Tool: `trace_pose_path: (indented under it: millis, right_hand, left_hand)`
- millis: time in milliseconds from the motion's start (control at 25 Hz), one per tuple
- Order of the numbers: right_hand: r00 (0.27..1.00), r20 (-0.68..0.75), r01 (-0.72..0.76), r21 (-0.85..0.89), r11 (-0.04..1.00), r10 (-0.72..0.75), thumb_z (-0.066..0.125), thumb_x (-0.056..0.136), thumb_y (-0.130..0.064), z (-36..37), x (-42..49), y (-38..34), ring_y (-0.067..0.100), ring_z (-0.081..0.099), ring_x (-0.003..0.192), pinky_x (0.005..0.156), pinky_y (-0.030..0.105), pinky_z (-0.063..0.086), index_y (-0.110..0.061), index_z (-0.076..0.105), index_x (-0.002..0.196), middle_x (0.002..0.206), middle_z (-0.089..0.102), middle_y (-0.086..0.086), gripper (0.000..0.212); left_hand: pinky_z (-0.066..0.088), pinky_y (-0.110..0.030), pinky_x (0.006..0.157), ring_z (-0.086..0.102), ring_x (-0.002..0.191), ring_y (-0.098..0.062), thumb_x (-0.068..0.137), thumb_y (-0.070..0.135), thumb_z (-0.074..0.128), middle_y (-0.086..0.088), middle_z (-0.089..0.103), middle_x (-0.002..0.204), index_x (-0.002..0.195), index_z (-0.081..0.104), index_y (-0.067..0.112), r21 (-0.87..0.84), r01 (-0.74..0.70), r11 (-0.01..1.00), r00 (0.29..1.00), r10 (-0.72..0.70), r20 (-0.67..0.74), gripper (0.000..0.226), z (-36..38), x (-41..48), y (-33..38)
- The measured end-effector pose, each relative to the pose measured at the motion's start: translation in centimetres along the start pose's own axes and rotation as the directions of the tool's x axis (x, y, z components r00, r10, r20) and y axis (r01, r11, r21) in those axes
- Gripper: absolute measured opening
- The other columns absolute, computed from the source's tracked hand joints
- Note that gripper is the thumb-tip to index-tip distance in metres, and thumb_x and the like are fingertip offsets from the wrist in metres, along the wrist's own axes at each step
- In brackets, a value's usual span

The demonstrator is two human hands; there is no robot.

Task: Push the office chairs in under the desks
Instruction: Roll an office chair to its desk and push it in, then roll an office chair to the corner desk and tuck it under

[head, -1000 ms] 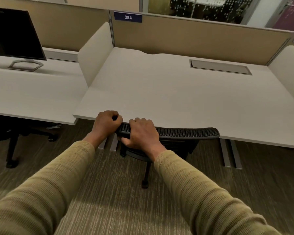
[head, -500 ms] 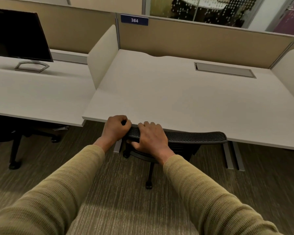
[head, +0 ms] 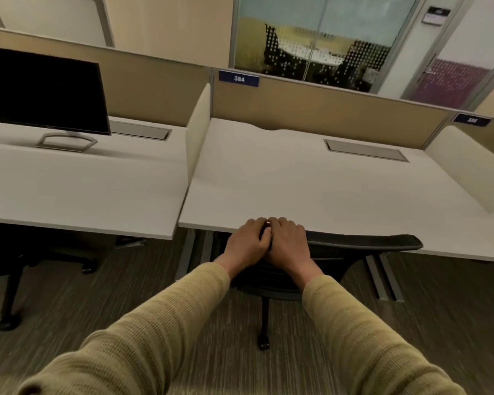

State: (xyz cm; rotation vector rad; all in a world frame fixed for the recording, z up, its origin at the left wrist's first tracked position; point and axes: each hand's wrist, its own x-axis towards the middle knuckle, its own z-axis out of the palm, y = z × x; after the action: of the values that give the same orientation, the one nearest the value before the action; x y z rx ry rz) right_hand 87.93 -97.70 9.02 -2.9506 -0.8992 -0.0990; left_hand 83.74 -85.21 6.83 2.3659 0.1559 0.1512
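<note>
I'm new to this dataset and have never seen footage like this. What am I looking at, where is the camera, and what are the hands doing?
No machine: a person in olive knitted sleeves works bare-handed. The one picture comes from a wide-angle camera worn on the head, looking forward and down, so the arms enter from below. The left hand and right hand sit side by side, fingers curled over the top edge of a black mesh office chair, whose back is at the front edge of the white desk. Set into that desktop is a grey cable hatch; a blue label reading 384 is on the tan partition behind. A dark flat monitor stands on the neighbouring white desk.
</note>
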Motion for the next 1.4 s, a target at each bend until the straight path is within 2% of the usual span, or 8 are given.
trace_pose_path:
  millis: [80,240,400,600,720,920,1280,1400]
  right_hand:
    - [0.999,0.005,0.034,-0.001,0.999,-0.034,0.059,0.088,-0.037,0.1,0.5,-2.9,0.031,0.046,0.132,0.11,0.047,0.034,-0.016,0.039,0.148,0.145,0.049,0.011,0.067]
    - [0.983,0.052,0.176,-0.002,0.984,-0.176,0.065,0.086,-0.036,1.5,2.0,-12.6,0.032,0.032,0.143,0.12,0.049,0.021,-0.018,0.033,0.152,0.154,0.039,0.013,0.075]
    - [0.939,0.077,0.332,0.056,0.942,-0.336,0.064,0.086,-0.039,4.2,4.1,-23.5,0.029,0.039,0.138,0.115,0.046,0.03,-0.02,0.036,0.15,0.149,0.044,0.01,0.072]
    - [0.846,0.08,0.516,0.127,0.847,-0.527,0.065,0.087,-0.049,7.1,6.7,-35.0,0.03,0.044,0.134,0.114,0.047,0.033,-0.019,0.036,0.149,0.147,0.046,0.011,0.075]
    - [0.766,0.089,0.621,0.151,0.769,-0.637,0.064,0.089,-0.053,9.0,8.2,-41.8,0.03,0.04,0.14,0.117,0.048,0.032,-0.019,0.032,0.153,0.153,0.041,0.011,0.079]
    - [0.619,0.113,0.752,0.201,0.628,-0.778,0.065,0.089,-0.055,11.1,12.1,-51.6,0.03,0.039,0.141,0.117,0.048,0.033,-0.019,0.031,0.154,0.153,0.04,0.013,0.082]
    - [0.346,0.183,0.894,0.231,0.383,-0.92,0.066,0.088,-0.05,13.6,19.1,-64.5,0.031,0.047,0.132,0.109,0.048,0.039,-0.016,0.037,0.146,0.142,0.049,0.012,0.073]
    - [0.218,0.203,0.938,0.226,0.262,-0.955,0.064,0.089,-0.048,13.9,19.1,-69.2,0.031,0.047,0.131,0.107,0.048,0.04,-0.016,0.039,0.145,0.14,0.05,0.012,0.07]
  left_hand:
    - [0.046,-0.046,0.108,0.058,0.127,-0.029,0.101,0.048,0.042,-0.011,0.061,0.138,0.147,0.048,0.013,0.077,0.013,0.997,1.0,-0.012,-0.019,0.058,-1.4,-1.8,-3.3]
    - [0.043,-0.042,0.108,0.056,0.125,-0.025,0.097,0.055,0.037,-0.005,0.062,0.132,0.137,0.053,0.017,0.27,0.01,0.963,0.992,0.024,-0.122,0.058,-6.8,-6.3,-12.1]
    - [0.026,-0.047,0.124,0.035,0.148,-0.03,0.098,0.06,0.031,-0.013,0.043,0.157,0.154,0.037,0.015,0.374,0.202,0.905,0.973,-0.141,-0.184,0.072,-13.4,-10.6,-19.9]
    - [0.008,-0.048,0.127,0.02,0.155,-0.029,0.095,0.064,0.024,-0.011,0.03,0.165,0.158,0.029,0.017,0.341,0.47,0.814,0.872,-0.369,-0.321,0.079,-20.0,-16.6,-28.8]
    - [0.005,-0.047,0.128,0.015,0.157,-0.027,0.099,0.063,0.028,-0.011,0.025,0.167,0.16,0.024,0.017,0.3,0.613,0.731,0.778,-0.49,-0.394,0.077,-23.4,-20.2,-34.0]
    - [0.013,-0.049,0.127,0.022,0.155,-0.029,0.1,0.061,0.034,-0.012,0.033,0.164,0.158,0.03,0.015,0.264,0.763,0.59,0.637,-0.617,-0.462,0.075,-28.6,-23.6,-40.5]
    - [0.01,-0.048,0.128,0.018,0.155,-0.028,0.102,0.06,0.032,-0.011,0.027,0.166,0.16,0.026,0.016,0.179,0.9,0.397,0.43,-0.75,-0.502,0.074,-34.9,-25.6,-47.6]
    - [0.011,-0.048,0.127,0.019,0.155,-0.028,0.102,0.06,0.032,-0.01,0.028,0.165,0.16,0.026,0.015,0.13,0.933,0.334,0.349,-0.763,-0.545,0.073,-36.4,-27.6,-49.1]
